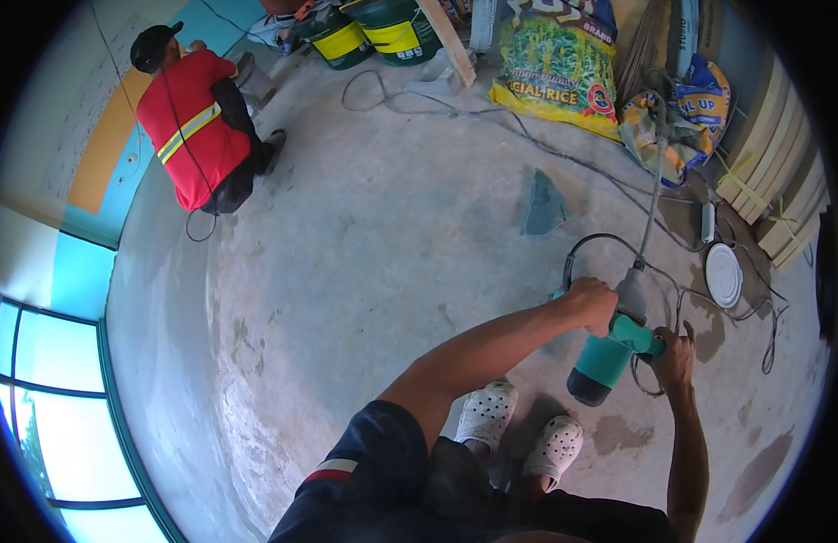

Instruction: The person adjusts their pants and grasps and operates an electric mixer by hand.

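A green power tool (603, 362) with a black end cap hangs in front of my body, above the concrete floor. Its grey rod (655, 195) points away from me, toward a crumpled blue and orange bag (665, 136). My left hand (592, 305) is wrapped round the tool's left side, near a black cable. On the right side, my right hand (675, 359) is closed round a green handle. The far tip of the rod is hard to make out.
A person in a red shirt (193, 127) crouches at the upper left. Loose cables (563, 156) cross the floor. A rice bag (559, 68), buckets (396, 36), a white lid (724, 275) and stacked boards (781, 154) stand or lie beyond my hands. Teal scrap (544, 204) lies nearby.
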Available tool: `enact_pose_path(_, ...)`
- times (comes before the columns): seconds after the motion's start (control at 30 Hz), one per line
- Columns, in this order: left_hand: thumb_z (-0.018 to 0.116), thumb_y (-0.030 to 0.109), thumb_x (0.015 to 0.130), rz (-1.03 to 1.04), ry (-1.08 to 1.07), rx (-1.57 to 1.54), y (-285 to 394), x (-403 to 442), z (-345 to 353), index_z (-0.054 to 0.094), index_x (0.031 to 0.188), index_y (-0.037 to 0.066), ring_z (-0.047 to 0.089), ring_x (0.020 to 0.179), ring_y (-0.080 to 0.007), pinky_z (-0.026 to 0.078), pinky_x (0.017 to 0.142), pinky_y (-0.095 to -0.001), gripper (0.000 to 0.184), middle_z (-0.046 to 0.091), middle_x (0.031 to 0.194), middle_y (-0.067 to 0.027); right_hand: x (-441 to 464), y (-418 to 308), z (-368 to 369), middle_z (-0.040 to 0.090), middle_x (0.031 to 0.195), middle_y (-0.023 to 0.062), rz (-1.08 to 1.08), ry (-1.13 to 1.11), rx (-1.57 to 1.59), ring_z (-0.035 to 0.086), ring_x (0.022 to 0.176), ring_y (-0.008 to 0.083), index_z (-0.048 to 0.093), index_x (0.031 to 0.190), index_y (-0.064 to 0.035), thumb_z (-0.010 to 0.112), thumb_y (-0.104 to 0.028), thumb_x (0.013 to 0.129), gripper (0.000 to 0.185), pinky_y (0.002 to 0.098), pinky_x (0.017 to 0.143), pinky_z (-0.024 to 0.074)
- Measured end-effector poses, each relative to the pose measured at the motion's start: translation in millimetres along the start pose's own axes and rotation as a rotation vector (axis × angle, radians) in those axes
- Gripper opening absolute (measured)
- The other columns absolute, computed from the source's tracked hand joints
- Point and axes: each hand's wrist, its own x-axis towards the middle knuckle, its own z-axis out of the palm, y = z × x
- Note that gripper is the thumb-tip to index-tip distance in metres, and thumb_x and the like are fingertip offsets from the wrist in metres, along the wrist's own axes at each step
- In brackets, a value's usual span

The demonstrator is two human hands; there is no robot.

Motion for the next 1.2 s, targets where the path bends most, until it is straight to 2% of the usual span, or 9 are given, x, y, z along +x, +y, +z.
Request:
enact_pose_path(0.7, 0.061, 0.014, 0.060, 0.007, -0.005, 0.026, 1.7, -4.9, -1.5, 0.071, 0.087, 0.002, 0.068, 0.092, -0.0291, 0.054, 0.076, -0.0377, 0.031, 0.070, 0.092, -0.0160, -2.3, 0.2, 4.1, 0.066, 0.071, 0.0175, 0.030, -0.005, 0.023, 0.064, 0.069, 0.0364, 0.068, 0.087, -0.0032, 0.078, -0.010, 0.064, 0.025, 0.0446, 0.104, 0.0371)
enact_pose_path(0.8, 0.061, 0.014, 0.060, 0.009, -0.004, 0.027, 1.5, -4.7, -1.5, 0.071, 0.087, 0.002, 0.068, 0.092, -0.0289, 0.054, 0.077, -0.0375, 0.032, 0.070, 0.092, -0.0160, -3.4, 4.8, 8.2, 0.067, 0.068, 0.0151, 0.001, -0.010, 0.008, 0.063, 0.065, 0.0354, 0.066, 0.088, -0.0056, 0.074, -0.009, 0.069, 0.022, 0.0469, 0.105, 0.0348)
enact_pose_path(0.9, 0.061, 0.015, 0.059, 0.013, 0.006, 0.028, 1.1, -3.3, 0.7, 0.072, 0.087, 0.002, 0.068, 0.093, -0.0286, 0.054, 0.077, -0.0374, 0.032, 0.070, 0.093, -0.0161, -2.3, 2.5, 6.4, 0.066, 0.070, 0.0173, 0.050, -0.036, 0.013, 0.064, 0.069, 0.0359, 0.068, 0.087, -0.0032, 0.078, -0.011, 0.064, 0.026, 0.0442, 0.104, 0.0364)
enact_pose_path(1.2, 0.062, 0.016, 0.060, 0.013, 0.006, 0.038, 0.8, -2.0, 1.7, 0.072, 0.088, 0.003, 0.068, 0.093, -0.0281, 0.054, 0.077, -0.0372, 0.032, 0.070, 0.093, -0.0160, -1.3, 0.7, 3.5, 0.066, 0.070, 0.0165, 0.057, -0.050, 0.026, 0.064, 0.069, 0.0356, 0.067, 0.088, -0.0035, 0.080, -0.014, 0.064, 0.029, 0.0448, 0.104, 0.0363)
